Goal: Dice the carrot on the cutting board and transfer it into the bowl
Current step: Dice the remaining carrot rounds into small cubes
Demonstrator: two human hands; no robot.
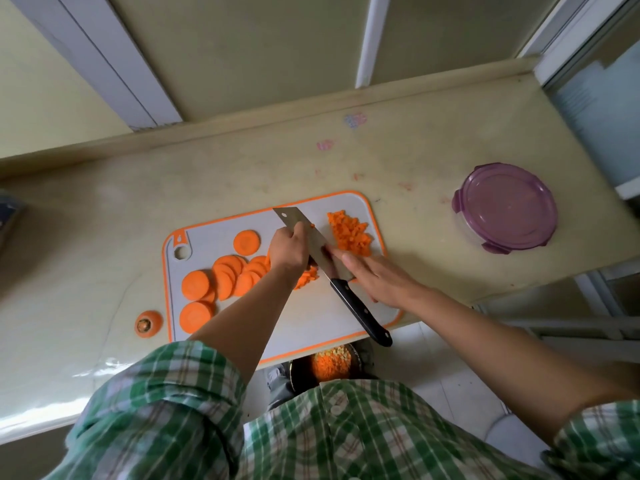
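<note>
A grey cutting board (311,317) with an orange rim lies on the counter. Round carrot slices (225,275) cover its left half, and a pile of diced carrot (349,233) sits at its far right corner. More cut bits (306,277) lie under my left wrist. A cleaver (311,233) with a black handle (360,317) lies slantwise across the board. My left hand (289,252) grips the blade by its spine. My right hand (377,280) has straight fingers touching the blade's flat side; the handle is free. A dark bowl (330,367) with diced carrot shows below the counter's front edge.
A carrot top end (149,323) lies on the counter left of the board. A round container with a purple lid (505,207) stands at the right. The board's near corner overhangs the counter edge above the bowl. A wall runs behind the counter.
</note>
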